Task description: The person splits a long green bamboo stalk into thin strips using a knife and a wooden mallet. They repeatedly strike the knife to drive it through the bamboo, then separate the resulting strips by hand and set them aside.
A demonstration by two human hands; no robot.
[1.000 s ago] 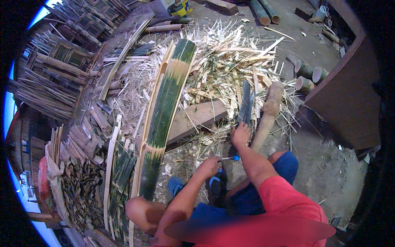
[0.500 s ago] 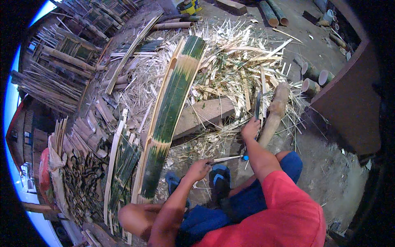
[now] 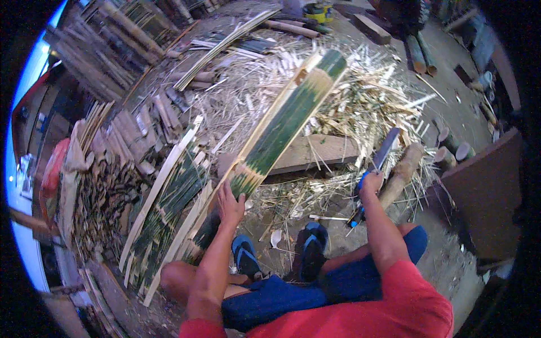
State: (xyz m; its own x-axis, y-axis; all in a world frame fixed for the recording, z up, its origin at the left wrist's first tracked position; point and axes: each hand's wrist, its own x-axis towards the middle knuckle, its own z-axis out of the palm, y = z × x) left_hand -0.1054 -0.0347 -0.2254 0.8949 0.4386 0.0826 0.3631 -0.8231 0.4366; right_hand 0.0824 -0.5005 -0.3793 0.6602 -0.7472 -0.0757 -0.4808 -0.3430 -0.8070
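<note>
A long half-round length of split green bamboo leans diagonally across a thick wooden beam, its near end low by my left knee. My left hand clasps its near part, fingers over the pale left edge and thumb on the green skin. Off to the right, my right hand grips a machete with its broad blade pointing away from me. Beside that blade lies a thick wooden log. A thin pale strip is on the ground between my hands.
Pale shavings heap behind the beam. Green bamboo slats and a stack of split pieces lie to the left. A brown panel and cut bamboo ends stand at the right. My sandalled feet are in front.
My left hand has let go of the thin strip and moved left onto the bamboo. My right hand keeps the machete, its blade now turned broadside. The view has swung left.
</note>
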